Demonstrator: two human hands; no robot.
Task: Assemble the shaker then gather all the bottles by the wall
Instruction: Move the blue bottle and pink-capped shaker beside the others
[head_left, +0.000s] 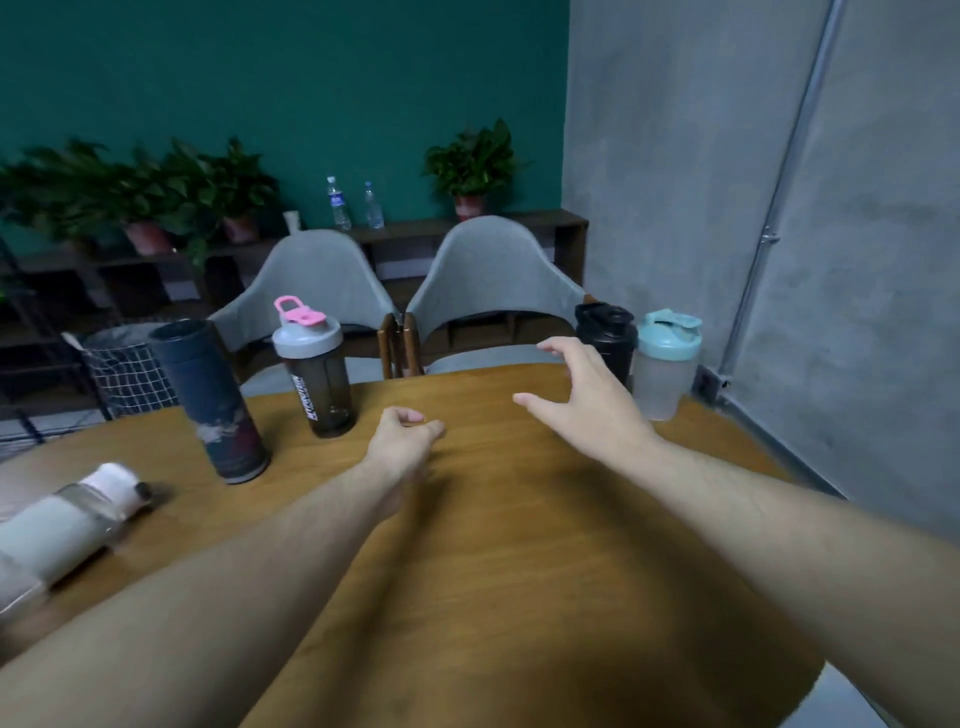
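Observation:
A smoky shaker with a grey lid and pink cap (317, 369) stands upright at the table's far edge, left of centre. Left of it stands a tall dark printed bottle (210, 400). A pale bottle with a white cap (67, 512) lies on its side at the left edge. By the grey wall stand a black shaker (607, 335) and a frosted shaker with a teal lid (666, 364). My left hand (402, 434) is curled shut over the table, holding nothing, right of the pink-capped shaker. My right hand (582, 397) hovers open, just left of the black shaker.
The wooden table (493, 545) has a rounded far edge. Two grey chairs (483, 280) stand behind it. The grey concrete wall (779, 208) runs along the right. A wire basket (124, 369) sits at the left; a shelf with potted plants and two water bottles (353, 205) lines the green wall.

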